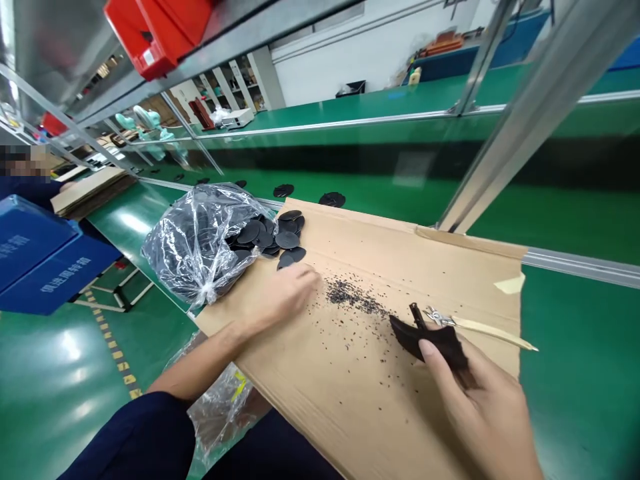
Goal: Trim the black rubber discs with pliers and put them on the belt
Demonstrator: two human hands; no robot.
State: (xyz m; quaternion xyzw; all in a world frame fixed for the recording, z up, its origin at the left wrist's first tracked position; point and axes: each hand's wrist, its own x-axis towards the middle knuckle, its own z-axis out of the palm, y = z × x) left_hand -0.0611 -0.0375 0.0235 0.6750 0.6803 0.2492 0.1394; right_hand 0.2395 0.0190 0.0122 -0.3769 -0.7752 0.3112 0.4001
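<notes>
My left hand (280, 297) rests on a sheet of brown cardboard (325, 400), its fingertips close to scattered black crumbs (353, 297) and just below several flat black discs (287, 240). Those discs spill from a clear plastic bag (193, 247) packed with more of them. My right hand (480, 407) grips a bent black disc (430, 343) with a short stem. Behind that disc lies a slim tool (475, 327) with a metal head and long pale handle. The left fingers are partly hidden.
A green workbench (575, 373) runs beneath the cardboard, with a few black discs (333, 199) lying beyond its edge. A second plastic bag (220, 407) lies below my left arm. At the left are a blue crate (45, 260) and a co-worker's sleeve (30, 190). Metal rails (535, 120) cross overhead.
</notes>
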